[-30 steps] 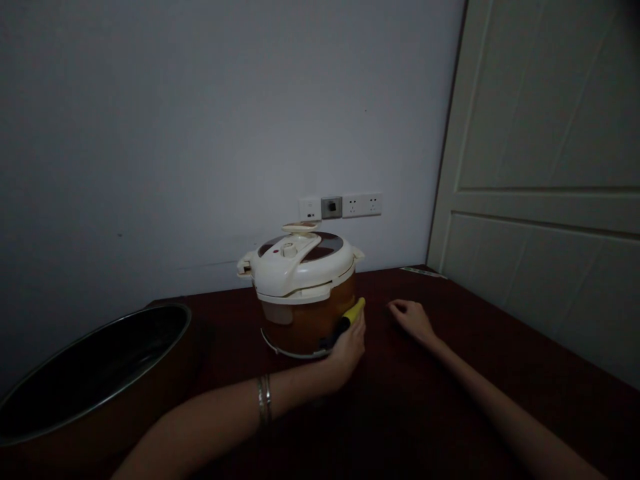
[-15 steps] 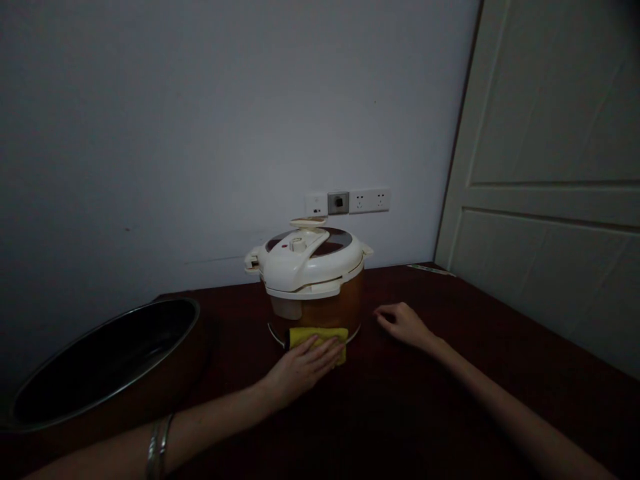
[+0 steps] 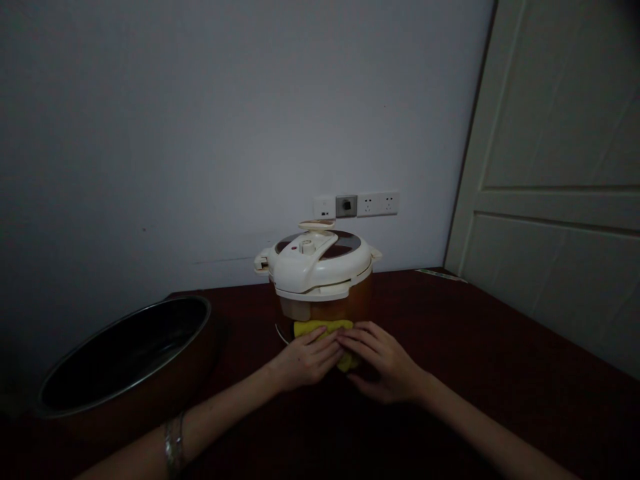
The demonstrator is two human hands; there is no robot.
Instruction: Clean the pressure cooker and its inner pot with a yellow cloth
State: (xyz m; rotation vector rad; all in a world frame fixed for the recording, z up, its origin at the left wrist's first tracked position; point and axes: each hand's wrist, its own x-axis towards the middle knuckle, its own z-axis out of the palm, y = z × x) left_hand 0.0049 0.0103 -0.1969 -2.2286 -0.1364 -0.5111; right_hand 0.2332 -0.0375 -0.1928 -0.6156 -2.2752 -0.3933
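A pressure cooker (image 3: 320,267) with a white lid and an orange-brown body stands on the dark red table. At its lower front is a folded yellow cloth (image 3: 320,327). My left hand (image 3: 305,360) lies over the cloth, fingers together, pressing it toward the cooker. From the other side my right hand (image 3: 383,360) grips the cloth's right end, its fingertips meeting those of my left hand. Part of the cloth hangs below, between the hands. The cooker's base is mostly hidden behind the cloth and hands.
On the left of the table (image 3: 240,313) a large dark pan (image 3: 135,393) with a metal rim sits tilted. Wall sockets (image 3: 377,204) are behind the cooker. A pale panelled door (image 3: 555,200) stands at the right, and a thin strip (image 3: 443,275) lies at the back edge.
My right hand has come left from the table onto the cloth's right end. My left hand stays on the cloth. The view has shifted slightly.
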